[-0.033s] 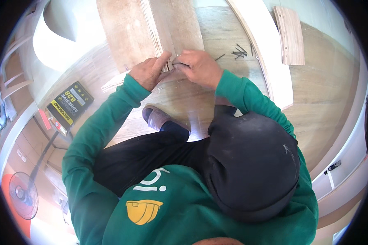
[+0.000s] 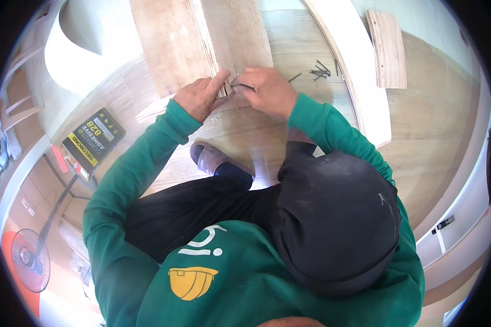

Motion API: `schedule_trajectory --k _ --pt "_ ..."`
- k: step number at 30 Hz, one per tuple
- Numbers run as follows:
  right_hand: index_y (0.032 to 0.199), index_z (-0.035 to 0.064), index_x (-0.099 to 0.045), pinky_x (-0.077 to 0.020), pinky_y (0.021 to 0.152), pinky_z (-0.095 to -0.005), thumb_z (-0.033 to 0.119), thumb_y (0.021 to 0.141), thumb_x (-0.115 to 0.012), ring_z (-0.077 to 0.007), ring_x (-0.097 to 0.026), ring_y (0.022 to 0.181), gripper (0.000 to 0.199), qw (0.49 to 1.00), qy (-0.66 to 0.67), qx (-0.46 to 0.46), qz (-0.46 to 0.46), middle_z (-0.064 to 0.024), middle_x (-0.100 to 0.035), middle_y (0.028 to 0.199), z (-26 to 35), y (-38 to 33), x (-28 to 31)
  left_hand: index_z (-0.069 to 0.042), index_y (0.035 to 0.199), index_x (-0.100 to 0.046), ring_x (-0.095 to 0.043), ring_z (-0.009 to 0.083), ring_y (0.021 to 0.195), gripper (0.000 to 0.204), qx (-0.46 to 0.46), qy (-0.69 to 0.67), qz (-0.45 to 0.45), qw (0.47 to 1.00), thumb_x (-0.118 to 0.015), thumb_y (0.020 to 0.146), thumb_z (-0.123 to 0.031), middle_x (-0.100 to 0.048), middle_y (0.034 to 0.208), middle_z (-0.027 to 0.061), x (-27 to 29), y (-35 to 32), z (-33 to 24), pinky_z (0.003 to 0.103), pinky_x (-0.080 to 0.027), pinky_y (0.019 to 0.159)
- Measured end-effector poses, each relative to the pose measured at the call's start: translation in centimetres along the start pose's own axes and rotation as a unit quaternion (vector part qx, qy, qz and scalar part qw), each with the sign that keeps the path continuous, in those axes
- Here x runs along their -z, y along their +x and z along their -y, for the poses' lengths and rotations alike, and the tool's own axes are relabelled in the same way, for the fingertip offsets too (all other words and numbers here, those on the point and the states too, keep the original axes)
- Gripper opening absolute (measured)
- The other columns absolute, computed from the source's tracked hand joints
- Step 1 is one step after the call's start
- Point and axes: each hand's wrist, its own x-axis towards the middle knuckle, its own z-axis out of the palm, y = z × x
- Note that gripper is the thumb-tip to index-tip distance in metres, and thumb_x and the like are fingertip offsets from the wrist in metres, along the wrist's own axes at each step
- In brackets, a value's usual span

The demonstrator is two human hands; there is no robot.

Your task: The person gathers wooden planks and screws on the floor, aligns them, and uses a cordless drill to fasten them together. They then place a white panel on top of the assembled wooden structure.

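Observation:
Two plywood boards run away from me at the top: a broad, light brown one (image 2: 169, 43) on the left and another (image 2: 250, 38) on the right, with layered edges along the line between them. At their near end my left hand (image 2: 197, 98) is closed round the end of the layered plywood edge, its thumb on top. Just right of it, the fingers of my right hand (image 2: 270, 94) are pinched together against the same end. Whatever is between those fingertips is hidden. Small pale shavings or splinters (image 2: 229, 115) lie on the floor below my hands.
Dark screws or nails (image 2: 321, 71) lie loose on the wood-look floor, right of the boards. Farther right are a long white-faced curved panel (image 2: 360, 71) and a short wooden piece (image 2: 387, 52). At left stand a black-and-yellow adhesive can (image 2: 94, 139), a white curved form (image 2: 71, 60) and a fan (image 2: 30, 259).

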Motion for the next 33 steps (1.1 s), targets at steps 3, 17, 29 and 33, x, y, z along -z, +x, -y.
schedule_trajectory --k 3,17,29,33 --pt "0.091 0.0027 -0.068 -0.0486 0.074 -0.0455 0.014 0.084 -0.062 -0.0375 -0.06 0.082 0.014 1.0 0.012 -0.009 0.022 -0.0158 -0.063 0.085 -0.2 0.4 0.2 -0.008 0.129 -0.048 -0.064 0.0267 0.068 0.057 -0.004 0.016 0.003 1.0 -0.074 0.084 -0.032 -0.062 0.076 0.0106 -0.6 -0.5 0.3 0.037 -0.052 0.06" --pt "0.101 0.0016 -0.068 -0.0518 0.077 -0.0355 0.009 0.085 -0.067 -0.0323 -0.066 0.085 0.018 0.993 0.048 -0.109 -0.002 -0.0184 -0.068 0.092 -0.1 0.1 0.9 -0.006 0.13 -0.047 -0.063 0.0294 0.074 0.055 -0.023 -0.024 0.012 0.999 -0.07 0.084 -0.024 -0.059 0.079 0.0117 0.2 -0.3 1.2 0.04 -0.052 0.063" --pt "0.099 0.0005 -0.065 -0.0457 0.06 -0.0348 0.002 0.086 -0.065 -0.0291 -0.057 0.066 0.013 0.998 -0.047 -0.032 0.04 -0.014 -0.057 0.076 0.5 0.7 0.7 -0.013 0.127 -0.048 -0.063 0.0242 0.066 0.044 -0.024 0.02 -0.032 0.999 -0.057 0.084 -0.017 -0.055 0.075 0.0074 -0.3 -0.5 0.6 0.037 -0.054 0.052" --pt "0.097 0.0 -0.064 -0.0448 0.06 -0.0336 0.003 0.086 -0.065 -0.0286 -0.057 0.066 0.012 0.994 -0.059 -0.074 0.06 -0.0136 -0.057 0.078 -0.1 0.4 0.7 -0.013 0.126 -0.051 -0.061 0.0225 0.066 0.046 -0.009 0.035 -0.071 0.997 -0.059 0.082 -0.017 -0.055 0.077 0.0072 -0.8 -0.8 0.8 0.035 -0.053 0.05"
